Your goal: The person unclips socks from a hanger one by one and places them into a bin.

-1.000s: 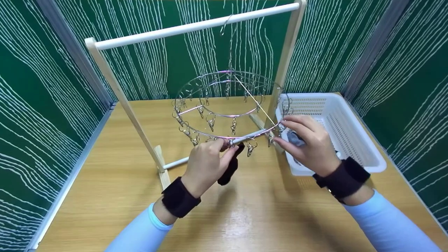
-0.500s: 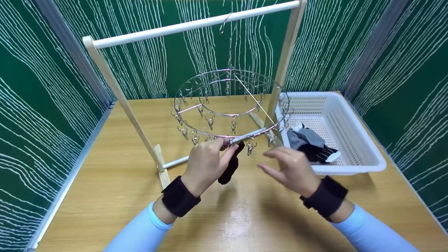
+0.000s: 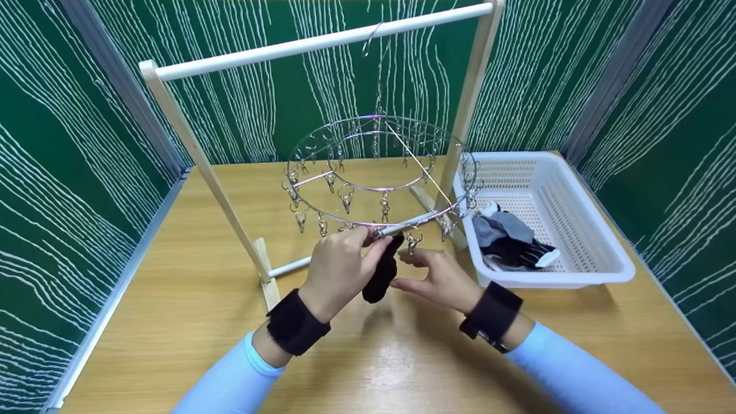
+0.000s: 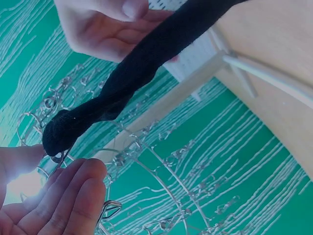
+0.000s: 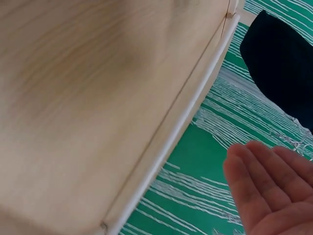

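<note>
A round metal clip hanger (image 3: 411, 222) hangs with small clips all around its rings. My left hand (image 3: 338, 267) is at its front edge, thumb and fingers pinching a metal clip (image 4: 57, 157). From that clip a black sock (image 3: 379, 280) dangles, its upper end bunched at the clip in the left wrist view. Just right of the sock is my right hand (image 3: 443, 282), fingers extended and holding nothing. In the right wrist view its straight fingers (image 5: 266, 181) lie below the sock (image 5: 279, 63), with a gap between them.
A wooden rack with a white top bar (image 3: 322, 44) carries the hanger by its hook. To the right stands a white basket (image 3: 624, 267) with grey socks (image 3: 506, 225) and black ones (image 3: 512, 253). Green patterned walls surround the wooden table (image 3: 172, 322).
My right hand has left the hanger's right edge and come left and down to beside the black sock. My left hand has stayed at the clip. The basket's socks have come into view.
</note>
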Motion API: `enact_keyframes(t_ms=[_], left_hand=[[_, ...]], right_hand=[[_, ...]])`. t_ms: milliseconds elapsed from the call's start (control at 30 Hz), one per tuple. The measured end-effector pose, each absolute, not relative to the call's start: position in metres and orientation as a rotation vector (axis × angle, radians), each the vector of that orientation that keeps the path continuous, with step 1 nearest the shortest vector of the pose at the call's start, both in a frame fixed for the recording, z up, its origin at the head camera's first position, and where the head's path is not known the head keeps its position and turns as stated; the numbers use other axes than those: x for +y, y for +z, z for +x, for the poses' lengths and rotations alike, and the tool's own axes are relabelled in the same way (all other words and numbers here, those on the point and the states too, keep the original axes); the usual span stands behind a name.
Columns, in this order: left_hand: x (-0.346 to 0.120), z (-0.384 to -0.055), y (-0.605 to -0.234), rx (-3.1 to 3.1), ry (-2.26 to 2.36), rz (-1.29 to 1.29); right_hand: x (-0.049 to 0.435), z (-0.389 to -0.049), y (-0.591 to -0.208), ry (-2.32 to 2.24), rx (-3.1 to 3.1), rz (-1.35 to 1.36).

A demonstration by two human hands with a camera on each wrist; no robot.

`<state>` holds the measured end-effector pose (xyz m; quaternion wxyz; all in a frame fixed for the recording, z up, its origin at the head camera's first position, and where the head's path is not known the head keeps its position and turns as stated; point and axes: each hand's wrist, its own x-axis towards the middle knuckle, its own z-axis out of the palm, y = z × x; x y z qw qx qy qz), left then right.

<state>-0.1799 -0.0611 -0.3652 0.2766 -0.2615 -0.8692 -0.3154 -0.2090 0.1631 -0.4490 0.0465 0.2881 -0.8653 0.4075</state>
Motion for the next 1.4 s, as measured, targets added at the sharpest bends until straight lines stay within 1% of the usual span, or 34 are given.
enact_keyframes(t_ms=[167,333,533,833,1100,1400], left_hand=[[-0.061,-0.18,-0.364,-2.333,-0.869,-0.717],[-0.061,-0.18,-0.364,-2.328,-0.89,-0.715],[-0.06,-0.179,-0.364,-2.294,-0.884,-0.724],[-0.062,-0.181,-0.368,-2.268,-0.885,-0.709],[-0.064,-0.183,-0.371,-2.232,-0.869,-0.729],[-0.067,-0.183,-0.366,-2.254,-0.912,-0.712]], right_hand=[[0.152,-0.213,-0.449,1.518,-2.623,0.893],[0.145,-0.214,-0.452,1.677,-2.561,0.88],[0.142,-0.213,-0.454,1.665,-2.483,0.845],[0.143,-0.211,-0.456,1.657,-2.419,0.875],[0.148,-0.208,-0.459,1.644,-2.479,0.86],[0.158,-0.208,-0.461,1.647,-2.523,0.844]])
